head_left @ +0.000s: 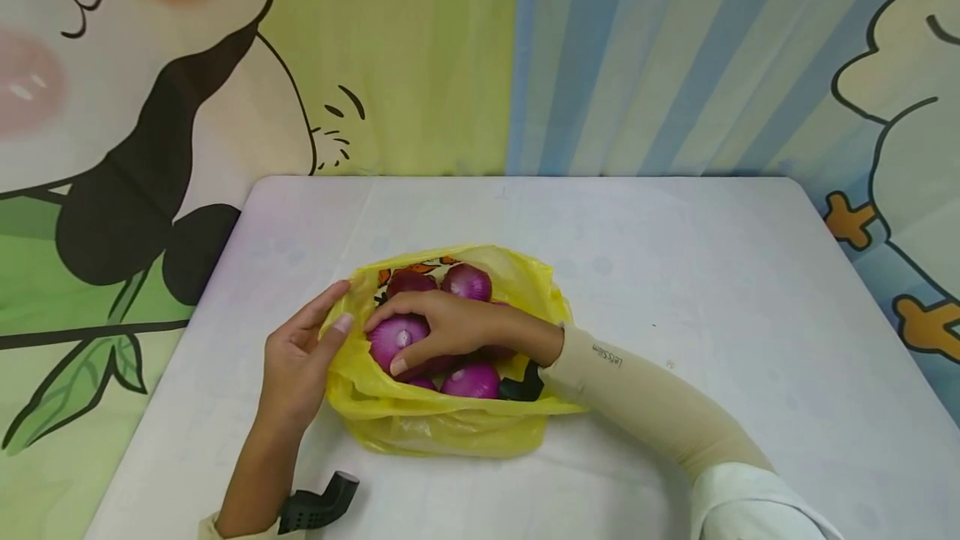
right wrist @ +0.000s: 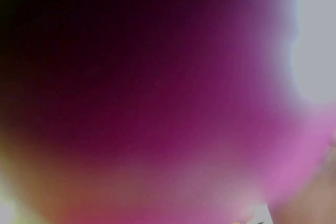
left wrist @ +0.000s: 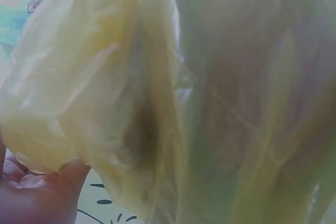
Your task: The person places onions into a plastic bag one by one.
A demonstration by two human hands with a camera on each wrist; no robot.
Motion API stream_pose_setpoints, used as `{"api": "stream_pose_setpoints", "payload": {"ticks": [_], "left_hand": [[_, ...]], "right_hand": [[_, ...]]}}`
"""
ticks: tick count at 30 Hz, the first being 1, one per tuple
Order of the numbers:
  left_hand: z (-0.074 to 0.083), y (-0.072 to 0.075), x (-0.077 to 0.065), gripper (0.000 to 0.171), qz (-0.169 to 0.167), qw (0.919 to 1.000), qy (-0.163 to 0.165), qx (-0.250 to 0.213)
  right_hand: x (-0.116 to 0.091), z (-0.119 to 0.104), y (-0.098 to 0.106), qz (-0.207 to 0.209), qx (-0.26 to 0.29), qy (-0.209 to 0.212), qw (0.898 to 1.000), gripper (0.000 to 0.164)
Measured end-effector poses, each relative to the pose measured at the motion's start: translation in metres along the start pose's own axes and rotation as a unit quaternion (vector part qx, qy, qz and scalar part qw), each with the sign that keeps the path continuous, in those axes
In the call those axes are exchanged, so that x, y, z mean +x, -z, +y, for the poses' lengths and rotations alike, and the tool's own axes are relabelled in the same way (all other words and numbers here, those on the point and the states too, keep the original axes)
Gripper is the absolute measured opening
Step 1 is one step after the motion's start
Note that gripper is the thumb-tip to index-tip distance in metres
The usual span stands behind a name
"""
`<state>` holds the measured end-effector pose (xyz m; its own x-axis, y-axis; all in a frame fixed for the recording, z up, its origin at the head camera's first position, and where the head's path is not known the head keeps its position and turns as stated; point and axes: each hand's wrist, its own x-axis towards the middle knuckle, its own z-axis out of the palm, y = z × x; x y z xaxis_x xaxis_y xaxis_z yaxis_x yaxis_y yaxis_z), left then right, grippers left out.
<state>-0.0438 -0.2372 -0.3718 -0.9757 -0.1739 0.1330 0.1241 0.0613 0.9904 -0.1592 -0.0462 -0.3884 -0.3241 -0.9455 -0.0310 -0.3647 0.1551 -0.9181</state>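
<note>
A yellow plastic bag lies on the table with its mouth spread wide, holding several red onions. My left hand holds the bag's left rim between thumb and fingers; in the left wrist view the thin film covers most of the picture, with part of that hand at lower left. Inside the bag, my right hand curls its fingers and thumb round a red onion at the left. Blurred purple onion skin fills the right wrist view.
More onions sit behind and in front of the right hand. A black wrist mount is partly inside the bag; another black mount is on the left wrist. Under everything is a white table, backed by a cartoon curtain.
</note>
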Motion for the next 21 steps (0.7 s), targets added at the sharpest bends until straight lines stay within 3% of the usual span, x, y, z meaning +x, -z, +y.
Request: {"api": "stream_pose_setpoints", "payload": {"ticks": [7,12,17,21], "left_hand": [[0.0,0.001,0.001,0.041,0.008,0.9997,0.011,-0.02],[0.0,0.001,0.001,0.042,0.013,0.9997,0.021,-0.007],[0.001,0.001,0.001,0.042,0.013,0.9997,0.022,-0.001],[0.001,0.001,0.001,0.041,0.013,0.9997,0.021,-0.004]], "right_hand": [[0.0,0.003,0.002,0.0,-0.038,0.028,0.999,0.056],[-0.005,0.005,0.005,-0.006,-0.062,0.058,0.996,0.058],[-0.01,0.007,0.011,0.028,-0.053,0.064,0.996,0.05],[-0.01,0.008,0.011,0.032,-0.048,0.066,0.996,0.042]]}}
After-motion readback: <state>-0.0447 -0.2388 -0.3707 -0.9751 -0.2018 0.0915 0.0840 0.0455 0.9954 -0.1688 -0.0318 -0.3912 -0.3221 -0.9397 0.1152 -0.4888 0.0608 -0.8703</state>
